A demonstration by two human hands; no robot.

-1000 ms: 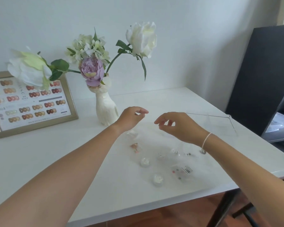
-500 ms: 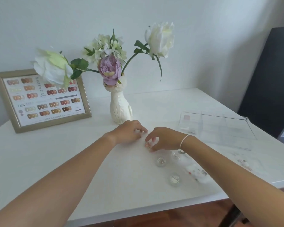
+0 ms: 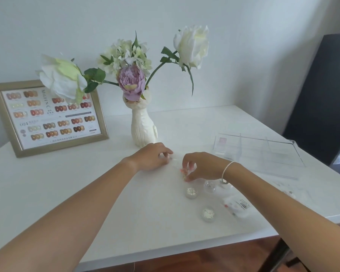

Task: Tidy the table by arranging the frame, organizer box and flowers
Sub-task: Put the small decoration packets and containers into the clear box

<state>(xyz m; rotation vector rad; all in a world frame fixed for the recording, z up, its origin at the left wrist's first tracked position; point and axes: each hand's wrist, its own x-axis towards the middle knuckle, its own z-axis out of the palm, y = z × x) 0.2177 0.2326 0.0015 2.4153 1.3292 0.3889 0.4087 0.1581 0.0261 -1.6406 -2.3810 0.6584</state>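
Note:
A gold picture frame [image 3: 5,116] with a nail colour chart leans on the wall at the back left. White and purple flowers [image 3: 131,79] stand in a white vase [image 3: 143,130] behind my hands. The clear organizer box [image 3: 263,154] lies at the right. My left hand [image 3: 151,157] is down on the table in front of the vase, its fingers curled onto a small clear pot [image 3: 172,159]. Just to its right, my right hand [image 3: 202,165] pinches a small pink-filled pot [image 3: 183,172] at the tabletop.
Three small clear glitter pots [image 3: 191,192], [image 3: 209,186], [image 3: 208,213] and a barcoded packet [image 3: 238,206] lie near my right wrist. The white table's front edge [image 3: 165,250] is close. A black cabinet [image 3: 320,107] stands right of the table.
Both hands have come down from mid-air onto the table and closed on small pots. The view has turned right, so the organizer box shows fully.

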